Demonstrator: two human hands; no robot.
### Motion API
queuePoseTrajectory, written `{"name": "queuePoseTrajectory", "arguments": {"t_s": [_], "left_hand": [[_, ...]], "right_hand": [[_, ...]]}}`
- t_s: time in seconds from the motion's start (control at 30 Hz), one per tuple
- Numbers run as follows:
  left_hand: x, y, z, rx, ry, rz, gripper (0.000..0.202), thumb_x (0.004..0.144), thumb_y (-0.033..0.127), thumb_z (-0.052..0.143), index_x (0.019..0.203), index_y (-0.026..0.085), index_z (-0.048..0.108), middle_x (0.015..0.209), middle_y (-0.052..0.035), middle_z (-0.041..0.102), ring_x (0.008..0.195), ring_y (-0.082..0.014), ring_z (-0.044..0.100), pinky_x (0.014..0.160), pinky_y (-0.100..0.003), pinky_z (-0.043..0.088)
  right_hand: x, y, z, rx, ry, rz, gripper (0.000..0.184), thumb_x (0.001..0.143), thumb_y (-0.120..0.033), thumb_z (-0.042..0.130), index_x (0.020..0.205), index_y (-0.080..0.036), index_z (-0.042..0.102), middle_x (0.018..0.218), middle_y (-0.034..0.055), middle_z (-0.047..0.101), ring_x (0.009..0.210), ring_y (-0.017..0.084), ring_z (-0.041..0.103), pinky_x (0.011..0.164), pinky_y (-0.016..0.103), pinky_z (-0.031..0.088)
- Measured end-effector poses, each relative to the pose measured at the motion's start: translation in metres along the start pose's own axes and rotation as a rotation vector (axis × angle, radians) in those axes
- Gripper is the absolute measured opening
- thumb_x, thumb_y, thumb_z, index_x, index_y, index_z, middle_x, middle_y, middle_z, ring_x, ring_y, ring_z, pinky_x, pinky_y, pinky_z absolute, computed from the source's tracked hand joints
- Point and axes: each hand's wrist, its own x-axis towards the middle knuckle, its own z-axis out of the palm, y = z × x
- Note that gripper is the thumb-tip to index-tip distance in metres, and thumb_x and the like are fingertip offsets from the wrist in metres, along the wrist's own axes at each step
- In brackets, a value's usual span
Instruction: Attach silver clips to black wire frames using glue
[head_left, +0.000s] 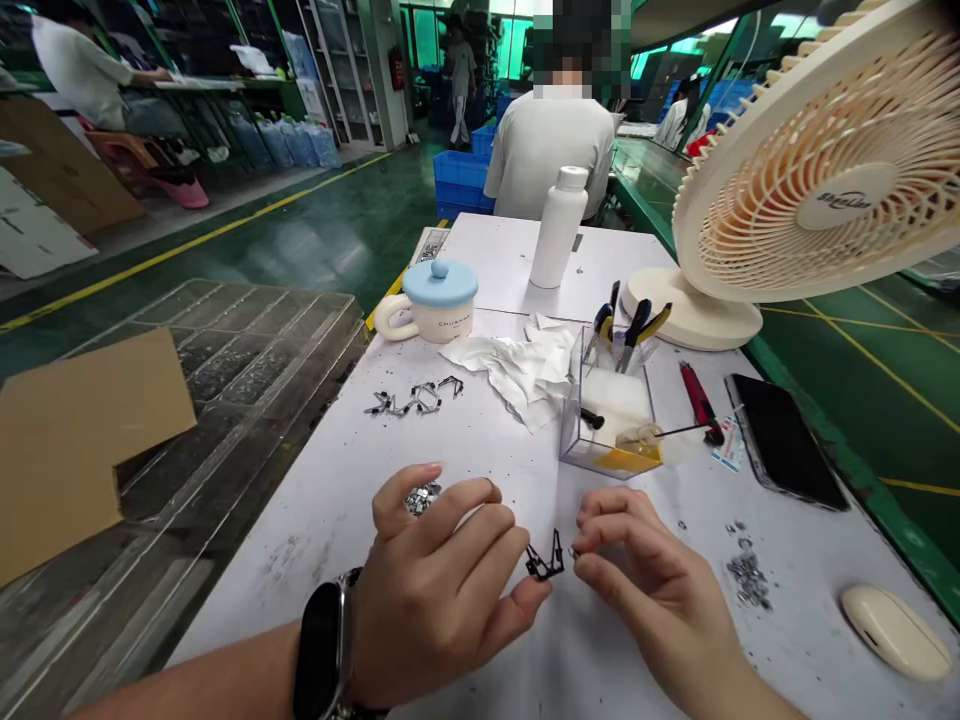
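Observation:
Between the thumb and fingertips of my left hand (454, 575) is a small black angular bracket (546, 562), its two arms pointing up. My right hand (649, 575) pinches a tiny metal part (574, 553) just right of the bracket; its exact kind is too small to tell. A gap shows between the two hands. Behind my left fingers lies a pile of small silvery parts (424, 497), partly hidden. Farther back, several assembled black-and-metal brackets (414, 398) lie in a row. Right of my right hand are scattered small metal pieces (748, 575).
A see-through box (611, 420) with pliers stands ahead, beside crumpled tissue (517, 362). Around it are a lidded mug (442, 305), white bottle (559, 230), fan (817, 180), red cutter (699, 398), phone (786, 440) and cream case (896, 630). Compartment trays (225, 400) flank the left edge. A person sits ahead.

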Motion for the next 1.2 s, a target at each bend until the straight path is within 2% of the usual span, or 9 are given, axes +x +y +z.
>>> {"name": "queuePoseTrajectory", "arguments": {"t_s": [0.2,0.43,0.77,1.2], "left_hand": [[0.0004,-0.0004,-0.0022,0.025,0.018,0.007,0.016,0.073,0.031,0.069,0.076,0.016,0.063,0.075,0.0044,0.066,0.087,-0.0131,0.061,0.107,-0.038,0.019],[-0.0006,0.0024,-0.0052,0.026,0.000,-0.001,0.014,0.070,0.028,0.070,0.076,0.016,0.064,0.076,0.0055,0.066,0.089,-0.0113,0.060,0.108,-0.035,0.017],[0.0001,0.0023,-0.0046,0.029,0.002,0.011,0.016,0.070,0.030,0.071,0.077,0.016,0.065,0.076,0.0051,0.066,0.091,-0.0115,0.059,0.108,-0.035,0.017],[-0.0001,0.0022,-0.0050,0.026,-0.010,0.012,0.015,0.071,0.030,0.070,0.077,0.017,0.065,0.075,0.0049,0.066,0.090,-0.0118,0.060,0.107,-0.036,0.018]], "right_hand": [[-0.0015,0.0011,0.0019,0.012,-0.042,-0.011,0.003,0.084,-0.027,0.058,0.085,-0.027,0.061,0.092,0.0040,0.051,0.094,0.019,0.050,0.081,0.032,0.045],[0.0001,-0.0008,0.0016,-0.061,-0.025,-0.064,0.007,0.085,-0.024,0.058,0.087,-0.031,0.060,0.094,0.0003,0.049,0.095,0.014,0.048,0.081,0.024,0.043],[-0.0007,-0.0014,-0.0001,-0.163,-0.014,-0.115,0.007,0.084,-0.023,0.059,0.087,-0.029,0.061,0.094,0.0024,0.050,0.095,0.018,0.047,0.083,0.033,0.041],[-0.0003,-0.0003,0.0001,-0.158,-0.032,-0.128,0.010,0.085,-0.020,0.058,0.089,-0.030,0.058,0.094,0.0009,0.049,0.095,0.016,0.045,0.082,0.030,0.038]]}}
